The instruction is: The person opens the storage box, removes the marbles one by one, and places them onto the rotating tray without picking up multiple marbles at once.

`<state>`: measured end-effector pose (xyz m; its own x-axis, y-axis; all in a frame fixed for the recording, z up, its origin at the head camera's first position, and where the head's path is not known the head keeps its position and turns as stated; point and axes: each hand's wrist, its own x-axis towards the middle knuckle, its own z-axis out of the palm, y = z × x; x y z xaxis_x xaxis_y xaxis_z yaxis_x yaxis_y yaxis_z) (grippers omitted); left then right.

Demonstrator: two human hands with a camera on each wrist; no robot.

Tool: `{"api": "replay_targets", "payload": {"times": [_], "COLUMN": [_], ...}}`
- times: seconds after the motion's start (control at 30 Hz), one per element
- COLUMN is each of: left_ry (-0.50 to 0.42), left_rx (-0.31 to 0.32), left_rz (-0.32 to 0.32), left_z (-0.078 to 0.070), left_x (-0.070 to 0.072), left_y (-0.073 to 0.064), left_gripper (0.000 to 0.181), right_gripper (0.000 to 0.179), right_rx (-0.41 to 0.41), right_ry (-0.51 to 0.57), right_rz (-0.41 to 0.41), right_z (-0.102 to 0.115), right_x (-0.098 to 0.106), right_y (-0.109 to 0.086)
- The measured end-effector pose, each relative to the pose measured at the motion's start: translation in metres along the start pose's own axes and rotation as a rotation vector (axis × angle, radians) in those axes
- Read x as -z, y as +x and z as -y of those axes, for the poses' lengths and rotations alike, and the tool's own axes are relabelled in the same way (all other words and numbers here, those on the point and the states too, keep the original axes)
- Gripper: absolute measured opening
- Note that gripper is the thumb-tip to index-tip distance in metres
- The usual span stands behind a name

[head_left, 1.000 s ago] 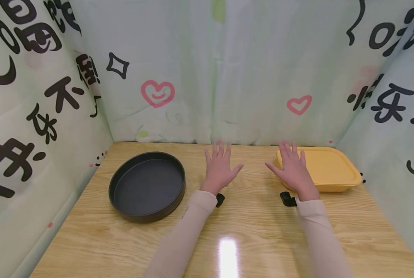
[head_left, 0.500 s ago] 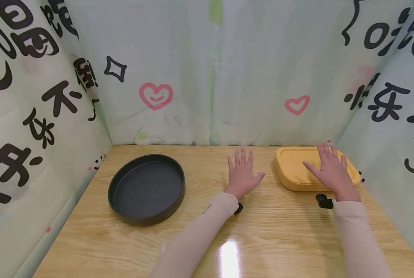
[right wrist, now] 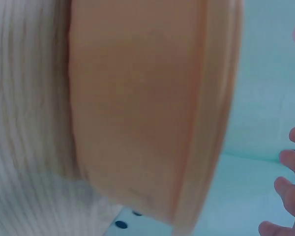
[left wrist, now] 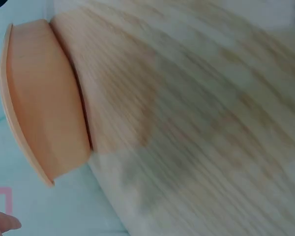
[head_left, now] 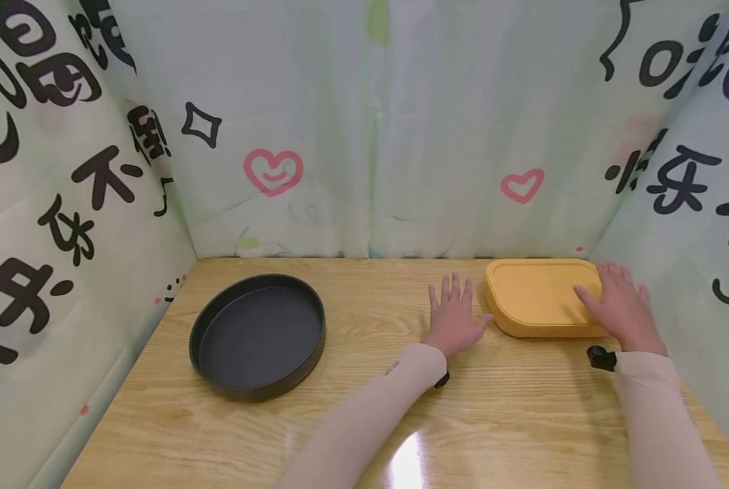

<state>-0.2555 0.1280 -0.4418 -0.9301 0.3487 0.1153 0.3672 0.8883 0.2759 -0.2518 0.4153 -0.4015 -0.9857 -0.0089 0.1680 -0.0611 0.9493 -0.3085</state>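
A yellow lidded box (head_left: pixel 538 295) lies at the back right of the wooden table; its side wall (left wrist: pixel 49 98) fills the left of the left wrist view. My left hand (head_left: pixel 454 318) is just left of the box, fingers straight and spread, holding nothing. Over the box's right end is my right hand (head_left: pixel 627 309), its fingers extended; whether it touches the lid I cannot tell. In the right wrist view the box's side (right wrist: pixel 137 98) is close, with several fingertips (right wrist: pixel 290 191) at the right edge. A round dark grey pan (head_left: pixel 257 336) sits apart on the left.
The wooden table (head_left: pixel 352 407) ends at a printed white curtain (head_left: pixel 303 102) behind it. More curtain stands along the left and right sides. A black wrist strap piece (head_left: pixel 601 358) shows beside the right cuff.
Both hands have moved right, the left one toward the box's left end, the right one across the lid to its right end. The head view has shifted slightly. Pan and box stay in place.
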Motion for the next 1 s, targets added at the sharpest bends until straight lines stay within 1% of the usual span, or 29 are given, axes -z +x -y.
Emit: {"api": "replay_targets", "payload": {"times": [0.07,0.2,0.3,0.47,0.67,0.77,0.83,1.0], "left_ry": [0.013,0.054,0.087,0.126,0.173,0.179,0.180,0.185], "left_rx": [-0.007,-0.019,-0.032,-0.051,-0.070,-0.079,-0.085,-0.102], "left_rz": [0.006,-0.007,-0.005,0.024,0.080,0.099,0.103,0.088], "left_z": [-0.007,-0.020,-0.028,-0.038,-0.041,-0.042,-0.042,-0.041], "left_x": [-0.003,-0.007,-0.010,-0.016,-0.023,-0.027,-0.028,-0.028], "left_y": [0.002,0.005,0.010,0.018,0.019,0.018,0.018,0.020], "left_gripper": [0.076,0.074,0.072,0.070,0.068,0.068,0.068,0.067], "right_gripper": [0.077,0.079,0.080,0.081,0.083,0.085,0.085,0.084], "right_rx": [-0.024,-0.060,-0.070,-0.078,-0.110,-0.128,-0.132,-0.138], "right_ry": [0.002,0.007,0.004,0.007,0.012,0.021,0.019,-0.005], "right_rz": [0.010,0.028,0.049,0.074,0.096,0.100,0.096,0.067], "right_z": [-0.007,-0.020,-0.027,-0.034,-0.038,-0.039,-0.039,-0.036], "right_x": [-0.001,-0.003,-0.005,-0.009,-0.020,-0.024,-0.027,-0.028], "right_y": [-0.001,-0.001,0.000,0.003,0.005,0.006,0.005,0.004]}}
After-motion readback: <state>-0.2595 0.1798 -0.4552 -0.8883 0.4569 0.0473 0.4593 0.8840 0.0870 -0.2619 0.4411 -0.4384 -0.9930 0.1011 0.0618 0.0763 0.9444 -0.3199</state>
